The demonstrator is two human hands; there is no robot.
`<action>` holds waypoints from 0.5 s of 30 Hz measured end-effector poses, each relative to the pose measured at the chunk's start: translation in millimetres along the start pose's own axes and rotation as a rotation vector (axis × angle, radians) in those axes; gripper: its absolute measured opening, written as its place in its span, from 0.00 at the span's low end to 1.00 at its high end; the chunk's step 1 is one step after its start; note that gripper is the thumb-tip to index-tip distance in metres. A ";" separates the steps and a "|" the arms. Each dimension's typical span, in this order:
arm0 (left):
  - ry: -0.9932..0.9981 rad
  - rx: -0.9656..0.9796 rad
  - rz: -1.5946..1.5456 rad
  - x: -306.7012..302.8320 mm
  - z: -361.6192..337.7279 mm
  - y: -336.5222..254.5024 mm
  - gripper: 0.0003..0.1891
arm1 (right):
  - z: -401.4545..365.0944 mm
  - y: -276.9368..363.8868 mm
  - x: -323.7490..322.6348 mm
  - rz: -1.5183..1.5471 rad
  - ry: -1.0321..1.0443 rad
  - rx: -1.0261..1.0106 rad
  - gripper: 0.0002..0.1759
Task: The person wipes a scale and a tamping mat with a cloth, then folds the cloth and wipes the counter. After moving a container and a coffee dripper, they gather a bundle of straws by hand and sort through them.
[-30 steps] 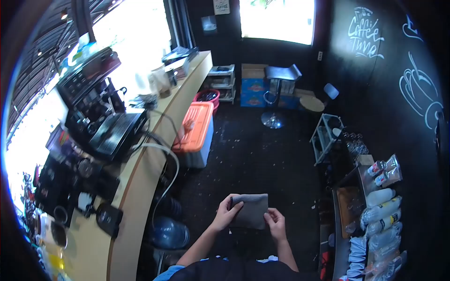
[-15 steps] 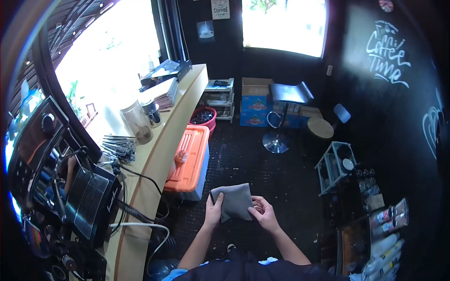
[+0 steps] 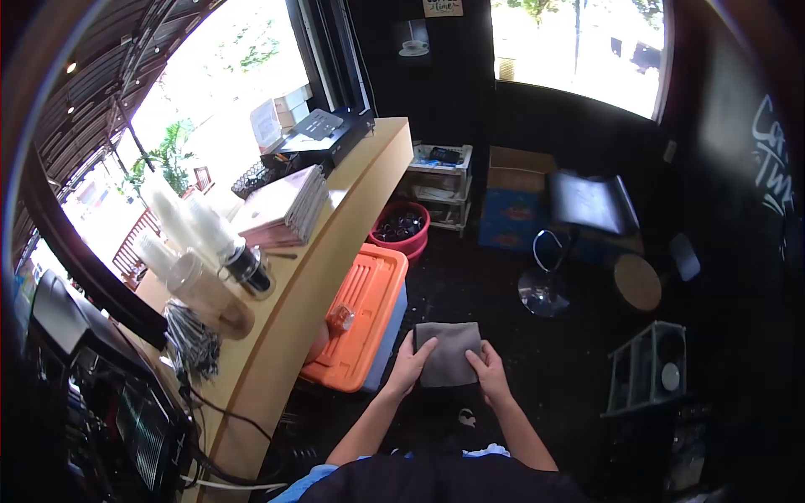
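Observation:
A folded grey cloth [image 3: 450,355] hangs in front of my body, above the dark floor. My left hand [image 3: 408,365] grips its left edge, thumb laid over the front and fingers behind. On the opposite side, my right hand [image 3: 493,374] pinches the right edge, its thumb also on the front. The cloth lies fairly flat and squared between both hands. Most of the fingers are hidden behind it.
A wooden counter [image 3: 277,335] runs along the left with several plastic cups, a stack of booklets [image 3: 281,205] and wrapped straws [image 3: 191,339]. Beside it stands an orange-lidded bin [image 3: 362,314]. A bar stool [image 3: 545,289] and a grey rack [image 3: 646,369] stand right.
The view has turned left, so the room appears shifted right. My right hand has closed onto the cloth's right edge, and the cloth now looks flatter and squarer.

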State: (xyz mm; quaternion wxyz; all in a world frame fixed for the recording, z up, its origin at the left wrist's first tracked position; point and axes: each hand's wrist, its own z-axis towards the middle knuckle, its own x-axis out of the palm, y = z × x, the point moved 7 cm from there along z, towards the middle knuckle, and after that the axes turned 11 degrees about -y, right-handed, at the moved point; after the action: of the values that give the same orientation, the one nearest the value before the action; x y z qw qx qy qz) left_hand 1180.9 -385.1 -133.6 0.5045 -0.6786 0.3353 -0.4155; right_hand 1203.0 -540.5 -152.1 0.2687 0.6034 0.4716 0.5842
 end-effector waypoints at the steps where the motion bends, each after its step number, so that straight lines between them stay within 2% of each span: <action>1: -0.011 0.006 0.004 7.9 20.9 -5.4 0.17 | 25.3 12.3 0.9 -0.008 0.018 -0.026 0.08; 3: 0.029 0.226 0.024 23.3 55.5 -28.8 0.19 | 73.5 27.2 8.2 -0.019 0.054 0.004 0.11; 5: -0.027 0.200 -0.008 16.1 93.3 -33.7 0.22 | 115.6 40.3 28.0 0.002 0.135 0.006 0.18; 6: -0.065 0.176 -0.058 8.8 111.0 -36.5 0.22 | 132.7 44.5 41.0 -0.045 0.194 0.020 0.25; 11: -0.333 0.264 -0.125 -27.6 208.2 -58.7 0.20 | 240.0 47.7 111.9 -0.089 0.341 0.030 0.29; 13: -0.342 0.297 -0.097 -35.4 241.6 -77.0 0.23 | 275.8 50.5 139.8 -0.090 0.404 -0.011 0.29; 14: -0.351 0.373 -0.056 -38.2 259.5 -90.3 0.25 | 298.4 50.0 151.1 -0.131 0.409 -0.108 0.29; 15: -0.368 0.439 -0.016 -40.9 271.7 -102.4 0.27 | 315.1 48.5 164.2 -0.114 0.408 -0.037 0.29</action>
State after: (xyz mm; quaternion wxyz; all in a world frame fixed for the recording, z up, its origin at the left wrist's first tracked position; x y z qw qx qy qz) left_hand 1412.1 -211.7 -83.8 0.6883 -0.6199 0.1349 -0.3519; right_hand 1496.4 -344.0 -90.0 0.2114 0.4400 0.5387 0.6866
